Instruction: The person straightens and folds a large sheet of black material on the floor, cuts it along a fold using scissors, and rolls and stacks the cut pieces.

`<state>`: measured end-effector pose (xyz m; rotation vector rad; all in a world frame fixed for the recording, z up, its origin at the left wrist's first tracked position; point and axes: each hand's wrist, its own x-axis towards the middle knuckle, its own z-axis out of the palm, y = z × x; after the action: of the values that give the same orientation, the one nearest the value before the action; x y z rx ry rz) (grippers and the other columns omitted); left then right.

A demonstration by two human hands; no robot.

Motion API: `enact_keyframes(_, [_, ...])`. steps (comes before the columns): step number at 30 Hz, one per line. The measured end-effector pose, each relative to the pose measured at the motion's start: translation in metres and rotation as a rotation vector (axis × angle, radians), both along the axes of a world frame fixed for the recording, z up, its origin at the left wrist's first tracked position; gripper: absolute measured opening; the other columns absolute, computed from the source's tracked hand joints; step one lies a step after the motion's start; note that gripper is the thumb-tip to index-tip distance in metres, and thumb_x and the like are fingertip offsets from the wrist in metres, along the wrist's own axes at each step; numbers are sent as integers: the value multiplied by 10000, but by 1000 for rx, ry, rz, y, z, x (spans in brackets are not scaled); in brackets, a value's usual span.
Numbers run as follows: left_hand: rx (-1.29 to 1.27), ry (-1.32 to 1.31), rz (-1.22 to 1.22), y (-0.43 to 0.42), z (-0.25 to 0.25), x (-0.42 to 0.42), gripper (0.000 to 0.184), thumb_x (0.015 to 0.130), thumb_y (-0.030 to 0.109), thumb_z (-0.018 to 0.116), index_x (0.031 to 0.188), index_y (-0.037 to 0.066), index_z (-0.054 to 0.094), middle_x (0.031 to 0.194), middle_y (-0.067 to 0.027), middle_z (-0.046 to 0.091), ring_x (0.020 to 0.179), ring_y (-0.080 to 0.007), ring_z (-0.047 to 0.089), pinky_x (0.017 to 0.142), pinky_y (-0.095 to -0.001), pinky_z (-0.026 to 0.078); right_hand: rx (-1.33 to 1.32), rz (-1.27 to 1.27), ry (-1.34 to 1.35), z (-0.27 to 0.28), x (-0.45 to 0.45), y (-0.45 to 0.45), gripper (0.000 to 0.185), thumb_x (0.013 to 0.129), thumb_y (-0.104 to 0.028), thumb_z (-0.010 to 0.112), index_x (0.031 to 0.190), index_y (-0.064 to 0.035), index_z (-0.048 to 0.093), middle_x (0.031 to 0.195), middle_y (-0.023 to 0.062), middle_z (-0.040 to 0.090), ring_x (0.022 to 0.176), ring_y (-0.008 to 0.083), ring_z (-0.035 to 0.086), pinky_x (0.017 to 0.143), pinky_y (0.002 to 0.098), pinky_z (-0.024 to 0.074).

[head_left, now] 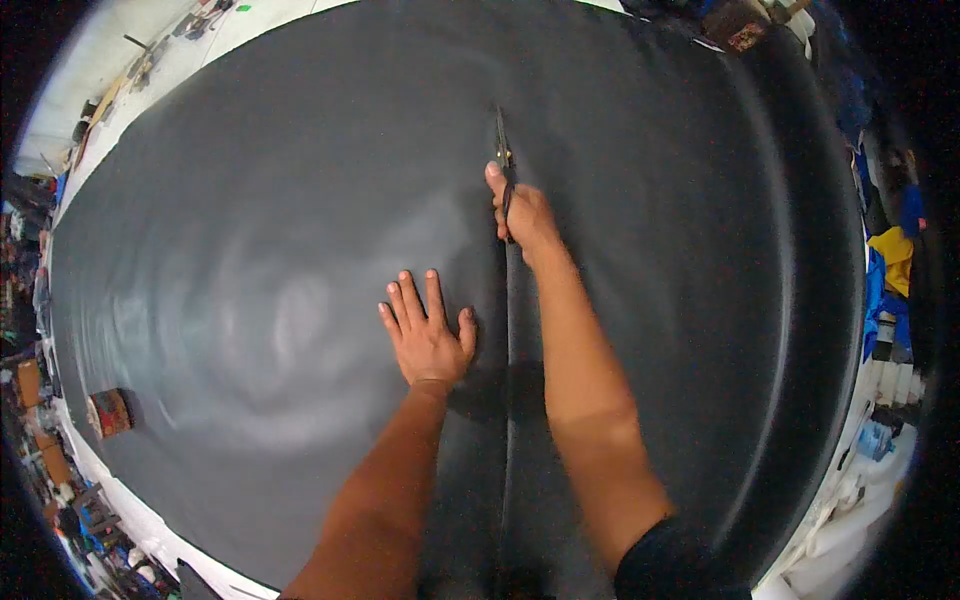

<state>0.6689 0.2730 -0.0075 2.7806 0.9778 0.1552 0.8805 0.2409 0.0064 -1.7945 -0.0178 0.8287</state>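
A wide sheet of smooth black material (300, 180), like vinyl or leather, covers most of the table. My right hand (526, 214) grips a pair of scissors (503, 150) at the sheet's middle, with the blades pointing away from me. From the scissors a straight cut line (508, 380) runs back toward my body, splitting the sheet into a left and a right part. Left of that line my left hand (430, 335) lies flat on the sheet, palm down, fingers spread. The scissors' handles are partly hidden by my right fingers.
A small block-like object (109, 413) sits on the sheet at the left, and another (738, 24) at the far right. At the right the sheet curves into a roll-like fold (800, 250). Yellow cloth (893, 258) and clutter lie beyond the table's white edge (130, 500).
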Motion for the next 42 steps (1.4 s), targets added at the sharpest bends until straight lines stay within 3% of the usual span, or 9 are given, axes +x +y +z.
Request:
enact_keyframes(9, [-55, -15, -3, -2, -1, 0, 713, 871, 395, 571, 1467, 73, 350, 1521, -281, 248, 1409, -480, 213, 1142, -599, 147, 45, -25, -58, -4, 14, 4, 594, 828, -655, 627, 717, -77, 543, 576, 0, 482, 485, 117, 467, 482, 282, 387])
enact_keyframes(16, [-76, 0, -12, -3, -1, -1, 718, 867, 378, 568, 1466, 51, 344, 1520, -291, 242, 1412, -483, 204, 1136, -611, 144, -12, -10, 22, 8, 103, 63, 586, 824, -652, 632, 707, -86, 536, 573, 0, 488, 488, 123, 467, 506, 290, 400])
enact_keyframes(22, [-104, 50, -4, -5, -3, 1, 724, 869, 380, 567, 1473, 56, 334, 1526, -296, 222, 1418, -485, 188, 1136, -617, 134, 41, -17, -140, -12, 120, 77, 562, 818, -633, 654, 706, -93, 546, 576, -3, 499, 475, 120, 467, 486, 284, 391])
enact_keyframes(28, [-123, 22, -6, -1, -5, 1, 737, 860, 383, 576, 1482, 78, 323, 1534, -291, 211, 1422, -488, 173, 1131, -633, 122, 177, -58, 46, 11, 161, 107, 592, 802, -657, 655, 728, -81, 537, 573, -6, 474, 478, 113, 471, 471, 260, 407])
enact_keyframes(35, [-143, 22, -14, 1, -4, 3, 732, 853, 386, 575, 1468, 61, 349, 1520, -310, 229, 1409, -507, 191, 1131, -635, 117, 109, -30, -81, -3, 212, 142, 554, 799, -608, 698, 700, -86, 539, 590, 2, 494, 487, 117, 479, 468, 268, 397])
enact_keyframes(38, [-134, 71, 15, 1, -5, 4, 698, 876, 451, 534, 1455, 88, 391, 1517, -273, 266, 1406, -483, 222, 1120, -640, 152, 133, -64, -39, -4, 220, 149, 572, 781, -639, 696, 703, -93, 541, 585, -4, 492, 492, 117, 472, 492, 277, 392])
enact_keyframes(42, [-126, 30, 5, 3, -9, 2, 688, 873, 438, 549, 1445, 84, 405, 1516, -274, 266, 1409, -477, 223, 1123, -640, 145, 163, -63, 17, 7, 253, 166, 578, 770, -672, 682, 719, -110, 560, 590, -16, 496, 507, 111, 472, 517, 281, 397])
